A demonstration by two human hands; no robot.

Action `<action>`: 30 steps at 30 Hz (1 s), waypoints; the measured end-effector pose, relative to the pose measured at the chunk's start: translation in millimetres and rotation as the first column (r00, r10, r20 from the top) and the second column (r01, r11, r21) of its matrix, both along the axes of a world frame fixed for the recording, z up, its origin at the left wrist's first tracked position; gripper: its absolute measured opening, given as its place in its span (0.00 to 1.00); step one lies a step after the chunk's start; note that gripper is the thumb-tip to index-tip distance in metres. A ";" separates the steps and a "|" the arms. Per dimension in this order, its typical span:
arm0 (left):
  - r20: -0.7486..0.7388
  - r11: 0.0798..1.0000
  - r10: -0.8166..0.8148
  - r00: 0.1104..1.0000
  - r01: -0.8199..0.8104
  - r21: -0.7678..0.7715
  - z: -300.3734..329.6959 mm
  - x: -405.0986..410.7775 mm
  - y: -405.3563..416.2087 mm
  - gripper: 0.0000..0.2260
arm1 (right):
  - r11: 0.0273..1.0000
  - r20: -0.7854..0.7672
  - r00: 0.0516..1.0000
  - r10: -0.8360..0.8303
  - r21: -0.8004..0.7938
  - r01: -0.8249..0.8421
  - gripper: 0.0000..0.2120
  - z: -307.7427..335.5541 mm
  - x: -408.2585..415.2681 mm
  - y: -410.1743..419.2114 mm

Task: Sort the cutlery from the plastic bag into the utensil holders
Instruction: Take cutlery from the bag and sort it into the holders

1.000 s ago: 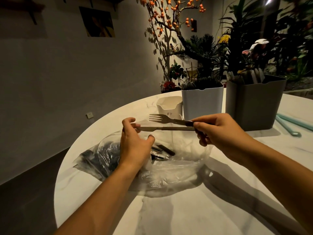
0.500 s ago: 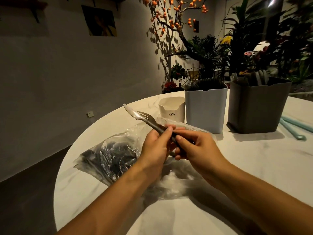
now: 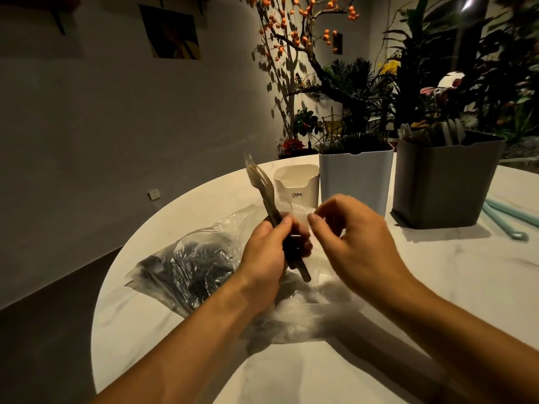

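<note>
Left hand [image 3: 269,252] is wrapped around the handles of a fork [image 3: 264,185] and what looks like a knife stacked behind it (blur makes the second piece hard to confirm). The two stand roughly upright, tines up and tilted a little left, handle ends poking out below the fist. Right hand [image 3: 354,243] is just beside them, fingers loosely curled with thumb and forefinger nearly meeting, holding nothing that can be made out; it is motion-blurred.

The bag [image 3: 186,266] lies crumpled on the surface [image 3: 437,287] under both hands, dark cutlery bunched in its left end. Three holders stand behind it: a small white cup [image 3: 296,185], a white bin [image 3: 355,179] already bristling with dark pieces, and a grey bin [image 3: 446,182] with pale handles sticking out.

Handling: the pieces look thin, light and stiff, probably plastic or slim metal, and smooth, so two held together can slide against each other. Best hold is mid-handle with a pinch, one piece at a time, keeping off the tines. The bag is floppy film, gives no support, and will likely drag along unless pinned. Next move probably needs the pair split between hands, each dropped handle-down into its own holder.
</note>
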State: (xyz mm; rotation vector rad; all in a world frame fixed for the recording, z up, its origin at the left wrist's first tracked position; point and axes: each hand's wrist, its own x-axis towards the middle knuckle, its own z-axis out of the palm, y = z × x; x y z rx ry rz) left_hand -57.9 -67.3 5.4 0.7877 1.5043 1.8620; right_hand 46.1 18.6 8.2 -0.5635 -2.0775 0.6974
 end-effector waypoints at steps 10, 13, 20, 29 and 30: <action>0.037 0.959 -0.279 0.960 0.280 -0.044 -1.0 6.6 -2.9 0.14 | 0.891 -0.168 0.966 0.195 -0.381 -0.246 0.04 5.2 3.9 16.8; 0.042 0.946 -0.316 0.948 0.318 -0.066 -2.3 6.0 -2.8 0.16 | 0.869 -0.180 0.961 0.210 -0.416 -0.268 0.03 4.4 4.3 17.5; 0.022 0.910 -0.400 0.916 0.400 -0.106 -0.7 7.3 -6.8 0.02 | 0.878 -0.176 0.952 0.249 -0.373 -0.299 0.02 7.2 6.1 15.4; 0.110 0.906 -0.385 0.916 0.398 -0.143 -2.8 8.9 -7.7 0.15 | 0.824 -0.275 0.949 0.157 -0.493 -0.279 0.11 11.6 5.6 14.5; 0.126 0.897 -0.405 0.905 0.420 -0.134 -2.7 8.3 -8.7 0.15 | 0.819 -0.265 0.952 0.151 -0.506 -0.270 0.11 12.4 5.3 14.4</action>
